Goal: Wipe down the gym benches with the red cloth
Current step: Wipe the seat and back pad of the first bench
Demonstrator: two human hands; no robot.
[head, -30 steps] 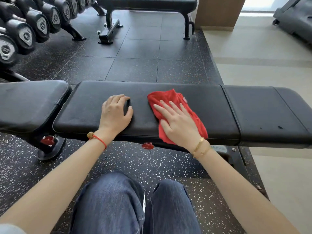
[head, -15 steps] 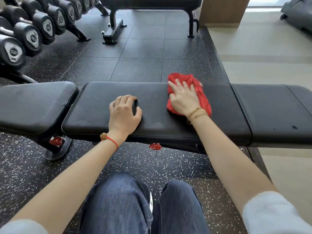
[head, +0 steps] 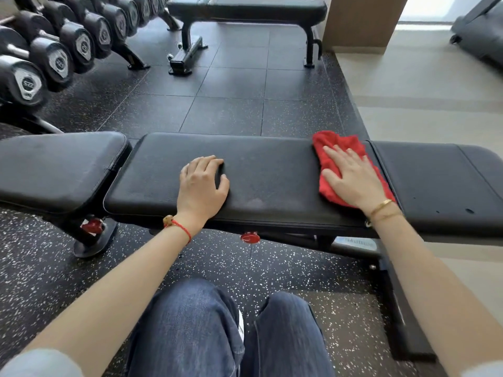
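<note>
The right hand [head: 353, 180] is lying flat and open on the red cloth [head: 340, 148], with the fingers spread wide. It is pressing the cloth down, not gripping it. The cloth is sitting at the right end of the middle pad of the counter [head: 266, 170], right by the gap before the next pad [head: 435, 175].

A second ago the cloth was near the middle of this pad, close to the front edge. Then it was going up to the far edge. Now it is sitting way over on the right side. So the hand is sweeping the cloth across the pad, bit by bit.

The left hand [head: 202, 183] is resting on the middle pad, well apart from the cloth. It has not moved. Its fingers are curled a little and it is holding nothing. It looks like it is just keeping the person steady.

I think the middle pad is getting close to done. The pad on the right and the pad on the left [head: 54, 164] are probably waiting for their turn. There is another bench [head: 245, 9] far off across the floor [head: 223, 104], next to the dumbbells [head: 62, 50]. It likely needs wiping too, so a lot of the job is left.
</note>
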